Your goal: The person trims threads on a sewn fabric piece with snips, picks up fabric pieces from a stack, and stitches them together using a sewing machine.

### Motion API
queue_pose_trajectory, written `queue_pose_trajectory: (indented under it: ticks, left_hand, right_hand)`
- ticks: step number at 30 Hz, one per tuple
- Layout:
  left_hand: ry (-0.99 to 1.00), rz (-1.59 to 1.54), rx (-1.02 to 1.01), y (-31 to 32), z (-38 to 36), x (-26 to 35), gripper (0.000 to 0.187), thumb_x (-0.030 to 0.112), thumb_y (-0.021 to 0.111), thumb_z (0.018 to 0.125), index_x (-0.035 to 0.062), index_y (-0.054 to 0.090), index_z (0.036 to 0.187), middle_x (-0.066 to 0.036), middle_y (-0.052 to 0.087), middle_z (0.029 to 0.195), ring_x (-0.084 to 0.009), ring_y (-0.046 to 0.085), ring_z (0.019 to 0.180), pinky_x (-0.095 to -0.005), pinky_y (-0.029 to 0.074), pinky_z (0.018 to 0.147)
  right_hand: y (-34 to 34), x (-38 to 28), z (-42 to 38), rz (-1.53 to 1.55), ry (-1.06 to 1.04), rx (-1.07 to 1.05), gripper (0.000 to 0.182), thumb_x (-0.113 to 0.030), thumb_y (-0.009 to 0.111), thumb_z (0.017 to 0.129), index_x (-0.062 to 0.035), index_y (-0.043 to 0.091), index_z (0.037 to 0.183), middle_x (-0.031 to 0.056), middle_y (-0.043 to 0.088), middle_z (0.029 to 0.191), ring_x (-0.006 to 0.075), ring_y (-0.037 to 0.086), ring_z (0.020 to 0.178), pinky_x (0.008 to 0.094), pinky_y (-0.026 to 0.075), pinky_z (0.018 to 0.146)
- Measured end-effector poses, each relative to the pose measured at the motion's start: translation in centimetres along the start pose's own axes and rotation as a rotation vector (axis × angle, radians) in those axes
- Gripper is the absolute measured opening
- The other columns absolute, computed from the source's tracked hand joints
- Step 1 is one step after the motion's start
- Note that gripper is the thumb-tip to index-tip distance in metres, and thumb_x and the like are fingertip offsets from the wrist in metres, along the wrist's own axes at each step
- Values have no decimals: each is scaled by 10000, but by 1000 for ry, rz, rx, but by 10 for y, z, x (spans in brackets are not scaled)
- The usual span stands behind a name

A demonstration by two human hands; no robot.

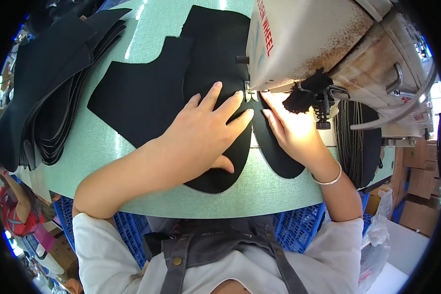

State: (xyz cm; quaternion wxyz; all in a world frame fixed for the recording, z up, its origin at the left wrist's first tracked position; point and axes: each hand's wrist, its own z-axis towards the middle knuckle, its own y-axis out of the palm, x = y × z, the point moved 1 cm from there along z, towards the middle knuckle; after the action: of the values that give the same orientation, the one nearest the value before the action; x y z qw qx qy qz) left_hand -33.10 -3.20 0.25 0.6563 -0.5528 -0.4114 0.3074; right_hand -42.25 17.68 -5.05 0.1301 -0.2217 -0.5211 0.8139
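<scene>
A black fabric piece lies on the pale green table, reaching to the presser foot of a sewing machine. My left hand rests flat on the black material left of the foot, its fingers spread. To the right of the foot, my right hand lies on a narrower black part, its fingertips close to the foot and its fingers apart. Bright light falls on the back of the right hand. The needle tip is too small to make out.
Stacked black pieces hang over the table's left side. Another black stack stands right of the machine. Blue crates show below the table edge. Another person is at the far left, and cardboard boxes are at the right.
</scene>
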Motion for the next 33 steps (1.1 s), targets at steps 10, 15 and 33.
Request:
queue_pose_trajectory:
  ticks: [10, 15, 33]
  left_hand:
    - [223, -458, -480, -28, -13, -11, 466, 278, 769, 750, 91, 627, 1153, -17, 660, 927, -224, 570, 868, -353, 411, 809]
    - [315, -566, -452, -16, -8, -23, 274, 223, 751, 771, 111, 691, 1014, 25, 662, 913, -196, 568, 868, -345, 400, 811]
    - [180, -289, -134, -12, -1, -11, 72, 125, 724, 764, 110, 691, 826, 24, 582, 774, -186, 519, 791, -340, 377, 758]
  right_hand:
    - [-29, -11, 3, 143, -23, 19, 300, -120, 724, 801, -74, 693, 1095, 96, 700, 928, 265, 675, 763, 357, 533, 674]
    - [-25, -5, -5, 211, 80, -129, 393, -89, 713, 834, -63, 634, 1218, 128, 664, 1140, 288, 638, 972, 370, 474, 892]
    - [-19, 4, -2, 266, 83, -113, 371, -33, 670, 858, -41, 632, 1227, 169, 641, 1182, 313, 623, 1076, 371, 466, 957]
